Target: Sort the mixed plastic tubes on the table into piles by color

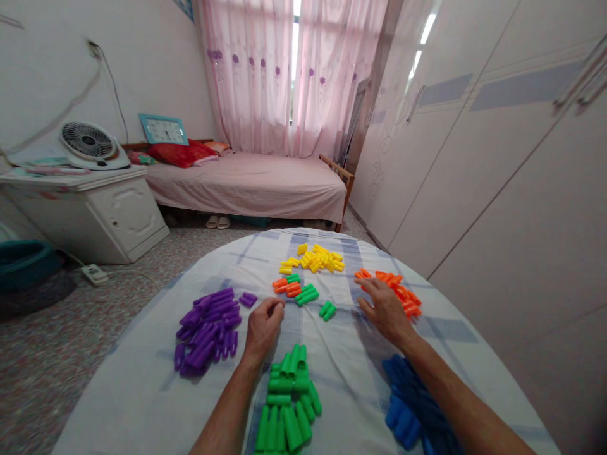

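Note:
My left hand [263, 327] rests near the middle of the round table, its fingers curled together; whatever they hold, if anything, is hidden. Just beyond it lie joined orange plastic tubes [287, 287] and green plastic tubes [307, 294]. A small green pair [327, 310] sits further right. My right hand [386, 308] reaches to the pile of orange tubes [405, 297], fingers spread, fingertips by the loose orange pieces [363, 273] at the pile's left. Beneath my right forearm is a heap of blue tubes [403, 417], partly covered.
Purple tubes [206, 332] are heaped left of my left hand, green tubes [284, 404] near the front, yellow tubes [320, 258] at the far side. A checked cloth [348, 373] covers the table. Beyond stand a bed [251, 183], a cabinet [118, 215] and a wardrobe [455, 158].

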